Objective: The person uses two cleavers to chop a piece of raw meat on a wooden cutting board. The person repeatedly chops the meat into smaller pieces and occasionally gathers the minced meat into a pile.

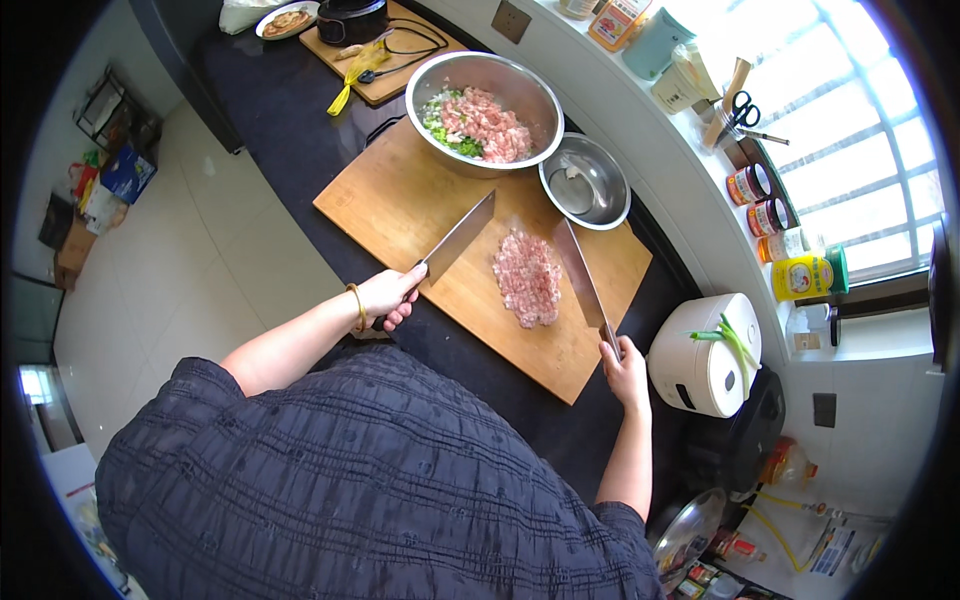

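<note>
My left hand (393, 298) is closed round the handle of a cleaver (462, 236), its broad blade slanting away over the wooden cutting board (385, 185). In my right hand (625, 372) is a second cleaver (581, 272), gripped by its handle, the blade close along the right side of the meat. Between the two blades a flat patch of pink minced meat (527, 280) lies on the board. At the board's far edge stands a large steel bowl (548, 105) with more minced meat (488, 122) and chopped green onion (450, 135) in it.
A smaller steel bowl (610, 195) sits beside the large one. To the right is a white rice cooker (700, 365) with green onion stalks (738, 350) on its lid. Jars (748, 185) and scissors (743, 110) line the windowsill. A second board (400, 85) holds a black pot (352, 20) and cord.
</note>
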The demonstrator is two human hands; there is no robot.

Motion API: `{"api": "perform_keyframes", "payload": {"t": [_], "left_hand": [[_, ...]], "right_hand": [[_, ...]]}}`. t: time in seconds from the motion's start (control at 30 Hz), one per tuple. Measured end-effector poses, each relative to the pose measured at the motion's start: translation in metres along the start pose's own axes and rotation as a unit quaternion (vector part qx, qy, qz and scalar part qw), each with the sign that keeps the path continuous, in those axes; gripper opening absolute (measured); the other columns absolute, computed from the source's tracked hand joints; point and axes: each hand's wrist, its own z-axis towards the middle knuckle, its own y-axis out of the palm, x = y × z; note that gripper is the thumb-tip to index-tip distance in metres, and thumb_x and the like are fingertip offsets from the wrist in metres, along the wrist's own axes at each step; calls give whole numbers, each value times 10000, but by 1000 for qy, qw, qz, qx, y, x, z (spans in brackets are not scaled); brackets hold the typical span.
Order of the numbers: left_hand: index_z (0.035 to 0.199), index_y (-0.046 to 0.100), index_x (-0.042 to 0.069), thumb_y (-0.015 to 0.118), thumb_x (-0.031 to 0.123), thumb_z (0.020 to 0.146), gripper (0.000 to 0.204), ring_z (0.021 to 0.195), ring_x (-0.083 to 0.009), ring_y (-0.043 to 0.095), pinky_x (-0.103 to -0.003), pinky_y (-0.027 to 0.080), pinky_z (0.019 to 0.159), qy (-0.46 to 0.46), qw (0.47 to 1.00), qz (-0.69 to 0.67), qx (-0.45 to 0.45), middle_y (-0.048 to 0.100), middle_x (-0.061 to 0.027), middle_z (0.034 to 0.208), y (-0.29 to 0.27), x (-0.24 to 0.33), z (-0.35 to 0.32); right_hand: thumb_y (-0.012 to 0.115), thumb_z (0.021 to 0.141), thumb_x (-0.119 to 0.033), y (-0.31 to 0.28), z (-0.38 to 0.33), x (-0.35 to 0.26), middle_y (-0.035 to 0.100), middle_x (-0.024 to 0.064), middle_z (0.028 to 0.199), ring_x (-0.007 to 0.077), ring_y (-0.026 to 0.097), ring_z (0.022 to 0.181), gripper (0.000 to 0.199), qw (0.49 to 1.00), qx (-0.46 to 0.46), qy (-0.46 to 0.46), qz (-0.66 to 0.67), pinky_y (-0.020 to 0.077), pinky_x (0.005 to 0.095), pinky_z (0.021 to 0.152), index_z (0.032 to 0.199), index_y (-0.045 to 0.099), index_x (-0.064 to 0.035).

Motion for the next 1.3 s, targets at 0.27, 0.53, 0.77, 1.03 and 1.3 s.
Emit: {"api": "perform_keyframes", "payload": {"t": [0.27,0.53,0.77,1.03,1.3], "left_hand": [[691,379,103,375,574,850,497,381,-67,297,-222,283,343,3,1000,-1,-12,343,20,494,-4,0,3],[704,381,98,388,590,837,509,388,-72,306,-227,292,352,7,1000,-7,-25,344,17,495,-12,4,9],[711,391,97,390,592,835,510,386,-72,303,-223,287,356,5,999,-13,-46,357,12,504,-19,4,17],[701,398,100,389,585,840,504,382,-73,302,-221,282,358,-4,998,-9,-57,371,7,514,-34,8,17],[698,395,100,395,577,842,498,371,-71,293,-221,275,351,-8,996,-5,-86,361,14,502,-45,16,20]], "right_hand": [[437,911,-328,25,-22,41,414,0,466,92,371,328,333,924,-73,253,277,291,235,304,699,448,-71],[488,886,-336,50,17,-18,443,7,497,83,393,354,322,978,-107,140,116,310,249,331,723,465,-60],[573,812,-281,120,-49,-53,584,183,715,362,580,619,256,967,66,-31,-244,471,439,545,893,450,-72],[636,747,-255,125,-83,-75,593,93,774,285,587,640,240,954,124,-12,-272,470,371,559,903,523,-111],[516,863,-268,100,-73,-105,569,211,678,360,578,635,276,986,93,139,-13,441,392,577,831,508,6]]}}
